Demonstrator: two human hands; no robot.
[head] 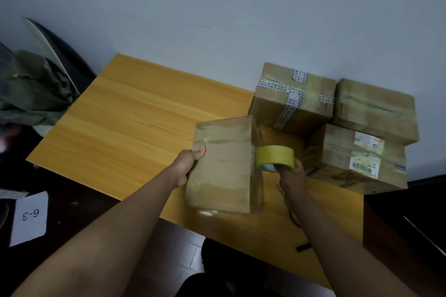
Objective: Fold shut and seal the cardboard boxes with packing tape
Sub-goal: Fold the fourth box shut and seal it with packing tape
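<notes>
**A:** What does the setting show?

**B:** A yellow wood-grain bench [125, 113] stands against a pale wall [217, 7]. Three closed cardboard boxes sit at its far right: one crossed with printed tape [289, 96], a plain one [376, 111] beside it against the wall, and a labelled one [357, 159] nearer to me.

**A:** And the box being worked on?

**B:** A fourth box [224, 164] stands near the bench's front edge, its flaps shut and glossy tape across its top. My left hand [185, 164] grips its left side, thumb lying on the top face.

**A:** Where is the tape?

**B:** My right hand [292, 176] holds the yellow tape roll [275, 157], fingers curled round its lower rim, just right of the box's upper right edge. A clear strip appears to run down that right face.

**A:** Anything else?

**B:** A paper sheet marked "6-3" [30, 217] lies at lower left, off the bench, and a small dark object [303, 247] rests near the bench's front edge.
</notes>
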